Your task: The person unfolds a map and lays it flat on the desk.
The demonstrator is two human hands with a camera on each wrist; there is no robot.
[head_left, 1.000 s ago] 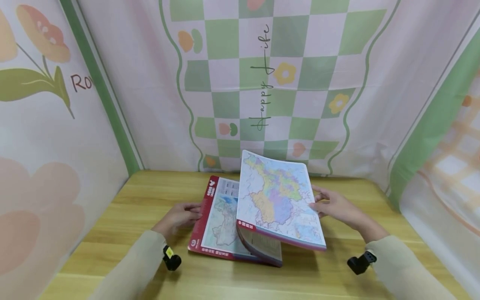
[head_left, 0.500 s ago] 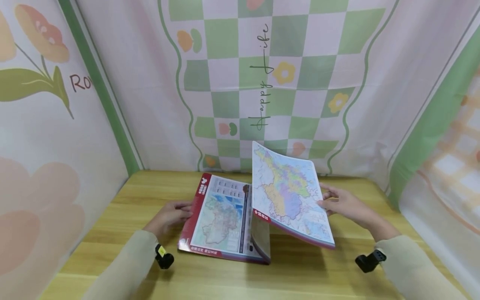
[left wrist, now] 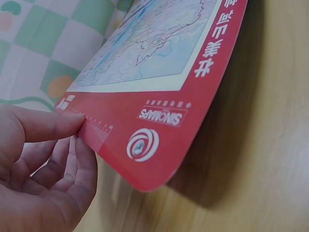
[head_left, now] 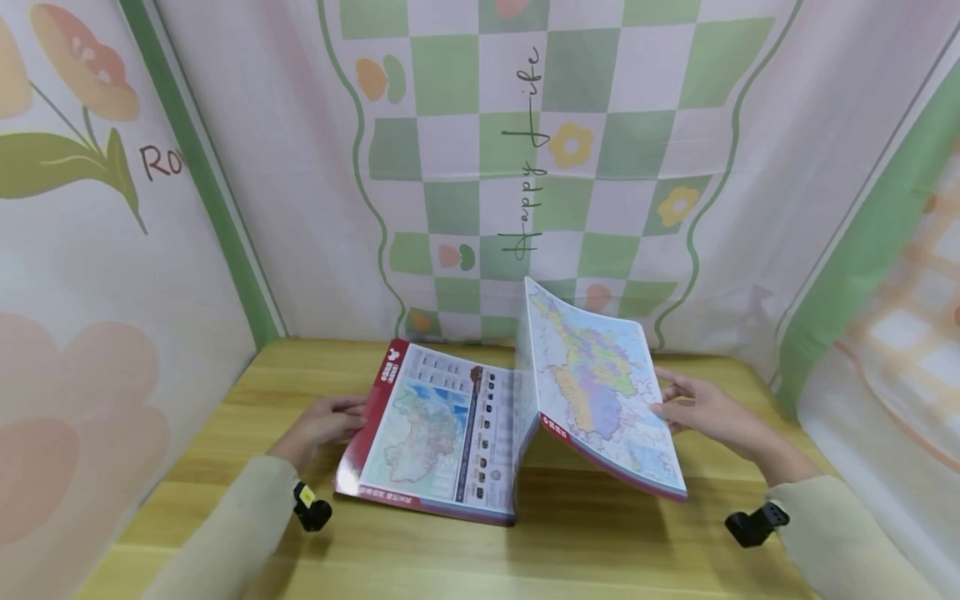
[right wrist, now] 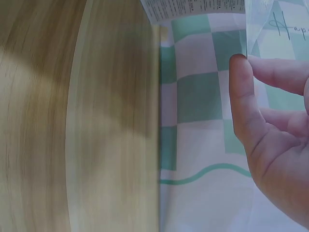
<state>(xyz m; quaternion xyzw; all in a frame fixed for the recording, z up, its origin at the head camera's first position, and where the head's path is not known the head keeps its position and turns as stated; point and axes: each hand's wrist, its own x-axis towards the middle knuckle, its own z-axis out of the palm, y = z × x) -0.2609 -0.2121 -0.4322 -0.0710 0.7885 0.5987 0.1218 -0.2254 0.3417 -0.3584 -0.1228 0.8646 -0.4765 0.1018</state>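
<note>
A folded map [head_left: 427, 433] printed with coloured China maps stands partly unfolded over the table. Its red-bordered left panel is low and tilted, and the right panel [head_left: 592, 375] rises at a slant, bent along its length. My left hand [head_left: 322, 425] pinches the red left edge; in the left wrist view its thumb and fingers hold the border near a corner [left wrist: 154, 159] lettered SINOMAPS. At the far right edge, my right hand [head_left: 697, 408] pinches the raised panel between thumb and fingers, as the right wrist view shows on the thin sheet [right wrist: 256, 24].
The wooden table [head_left: 600, 550] lies beneath, casting back a shadow of the raised panel. Behind its far edge hangs a curtain [head_left: 510, 150] with a green check pattern. More printed curtain [head_left: 90, 283] closes in the left side. Both wrists wear small black cameras [head_left: 757, 525].
My hands have drawn apart, left hand leftward and right hand rightward. The two panels have spread, uncovering more of the left panel, and the fold between them has opened wider.
</note>
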